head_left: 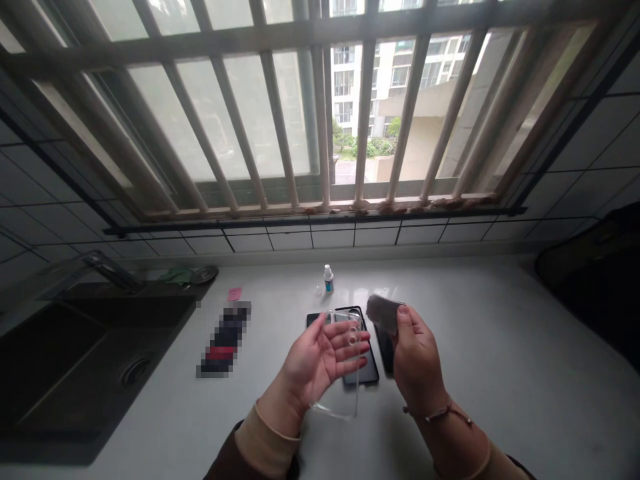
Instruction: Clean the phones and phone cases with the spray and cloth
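My left hand (320, 360) is palm up with a clear, see-through phone case (345, 393) resting across its fingers; the fingers curl lightly round it. My right hand (413, 353) pinches a small grey cloth (383, 311) by its upper edge, just right of the case. Under both hands a black phone (367, 373) lies flat on the white counter (500, 347). A second dark slab (384, 347), partly hidden by my right hand, lies next to it. A small white bottle with a blue label (328, 279) stands upright behind the phone.
A dark sink (75, 353) with a tap (107, 267) fills the left side. A small pink item (234, 293) and a blurred-out dark object (225, 339) lie left of the phone. A dark appliance (600, 280) sits at the right edge. A barred window (320, 120) runs behind the counter.
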`<state>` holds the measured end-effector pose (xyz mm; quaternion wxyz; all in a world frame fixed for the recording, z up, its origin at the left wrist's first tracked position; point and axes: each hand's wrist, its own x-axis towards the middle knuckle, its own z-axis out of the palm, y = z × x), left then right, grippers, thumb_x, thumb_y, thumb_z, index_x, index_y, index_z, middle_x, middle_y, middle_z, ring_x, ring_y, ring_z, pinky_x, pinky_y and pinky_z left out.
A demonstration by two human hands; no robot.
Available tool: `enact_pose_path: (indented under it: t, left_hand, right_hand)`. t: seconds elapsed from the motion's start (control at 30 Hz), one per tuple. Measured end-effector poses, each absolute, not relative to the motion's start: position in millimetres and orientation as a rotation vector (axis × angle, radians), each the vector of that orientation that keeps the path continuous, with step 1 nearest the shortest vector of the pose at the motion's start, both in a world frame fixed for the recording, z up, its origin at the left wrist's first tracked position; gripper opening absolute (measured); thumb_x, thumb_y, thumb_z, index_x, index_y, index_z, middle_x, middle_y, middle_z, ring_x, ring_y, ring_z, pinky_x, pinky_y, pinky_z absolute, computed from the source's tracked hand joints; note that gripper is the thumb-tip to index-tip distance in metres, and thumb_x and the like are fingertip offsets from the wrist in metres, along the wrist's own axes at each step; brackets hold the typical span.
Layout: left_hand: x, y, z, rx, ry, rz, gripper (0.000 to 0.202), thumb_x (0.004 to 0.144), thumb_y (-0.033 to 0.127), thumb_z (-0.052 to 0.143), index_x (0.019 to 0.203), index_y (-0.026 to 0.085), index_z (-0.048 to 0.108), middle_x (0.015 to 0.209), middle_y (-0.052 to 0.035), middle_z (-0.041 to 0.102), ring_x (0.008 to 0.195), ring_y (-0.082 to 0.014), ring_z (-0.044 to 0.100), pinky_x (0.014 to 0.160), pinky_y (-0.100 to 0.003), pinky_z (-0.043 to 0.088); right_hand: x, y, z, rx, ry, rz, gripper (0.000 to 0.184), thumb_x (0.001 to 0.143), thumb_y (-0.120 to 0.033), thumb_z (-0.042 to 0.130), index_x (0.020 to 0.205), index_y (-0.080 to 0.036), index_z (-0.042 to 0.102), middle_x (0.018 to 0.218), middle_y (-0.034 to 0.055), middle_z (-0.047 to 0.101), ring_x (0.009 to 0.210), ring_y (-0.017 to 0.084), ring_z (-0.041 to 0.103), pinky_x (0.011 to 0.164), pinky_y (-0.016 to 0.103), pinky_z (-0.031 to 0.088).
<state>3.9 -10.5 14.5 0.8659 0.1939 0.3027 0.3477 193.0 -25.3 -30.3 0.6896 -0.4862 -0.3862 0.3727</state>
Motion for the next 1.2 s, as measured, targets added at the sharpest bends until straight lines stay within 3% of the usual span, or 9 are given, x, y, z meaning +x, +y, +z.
enact_pose_path:
  t: [0.2, 0.37, 0.63, 0.87, 1.0, 1.2]
  left_hand:
    - [10.3, -18.7, 6.3, 0.444, 0.663, 0.485, 0.064, 0.110, 0.055, 0.040, 0.119, 0.001, 0.074, 0.103, -0.0266, 0.081, 0.087, -0.0279, 0.083, 0.070, -0.030, 0.065]
    - [14.4, -21.9, 6.9, 0.515, 0.764, 0.503, 0.053, 0.111, 0.045, 0.044, 0.106, 0.004, 0.077, 0.088, -0.0208, 0.082, 0.072, -0.0224, 0.081, 0.062, -0.026, 0.064]
    - [10.0, -12.2, 9.8, 0.419, 0.847, 0.674, 0.046, 0.111, 0.043, 0.048, 0.099, 0.006, 0.073, 0.085, -0.0190, 0.080, 0.067, -0.0200, 0.079, 0.061, -0.026, 0.064]
    - [11.5, -4.9, 2.7, 0.259, 0.877, 0.907, 0.037, 0.111, 0.036, 0.050, 0.105, 0.006, 0.069, 0.086, -0.0152, 0.077, 0.071, -0.0192, 0.078, 0.068, -0.029, 0.067]
    - [7.7, 1.3, 2.7, 0.162, 0.843, 1.144, 0.030, 0.111, 0.030, 0.048, 0.110, 0.008, 0.068, 0.094, -0.0162, 0.077, 0.080, -0.0198, 0.079, 0.077, -0.031, 0.068]
    - [-7.9, 14.9, 12.7, 0.058, 0.905, 1.353, 0.034, 0.112, 0.027, 0.043, 0.115, 0.006, 0.069, 0.085, -0.0129, 0.076, 0.070, -0.0172, 0.076, 0.070, -0.028, 0.068]
  right_hand:
    - [191.5, -23.1, -26.4, -1.037, -0.887, 1.100, 0.047, 0.102, -0.063, 0.059, 0.105, -0.018, 0.072, 0.092, 0.0079, 0.080, 0.082, 0.025, 0.076, 0.074, 0.037, 0.063]
    - [186.8, -28.4, -24.8, -1.029, -0.934, 1.279, 0.045, 0.102, -0.062, 0.060, 0.100, -0.019, 0.073, 0.078, 0.0037, 0.075, 0.062, 0.020, 0.067, 0.054, 0.030, 0.054]
    - [186.9, -26.7, -25.0, -0.976, -1.025, 1.140, 0.046, 0.107, -0.059, 0.053, 0.114, -0.019, 0.075, 0.108, 0.0107, 0.083, 0.095, 0.027, 0.079, 0.084, 0.039, 0.067]
    - [185.8, -37.0, -20.9, -1.056, -1.470, 0.759, 0.039, 0.112, -0.042, 0.050, 0.141, -0.027, 0.070, 0.143, 0.0089, 0.073, 0.135, 0.029, 0.068, 0.119, 0.051, 0.053]
    - [180.1, -42.0, -17.0, -0.947, -1.644, 0.750, 0.038, 0.112, -0.035, 0.050, 0.143, -0.028, 0.070, 0.143, 0.0074, 0.073, 0.131, 0.029, 0.071, 0.114, 0.047, 0.059]
    - [178.1, -49.1, -11.8, -0.851, -1.730, 0.791, 0.035, 0.112, -0.027, 0.050, 0.140, -0.026, 0.071, 0.134, 0.0077, 0.078, 0.116, 0.026, 0.079, 0.099, 0.041, 0.067]
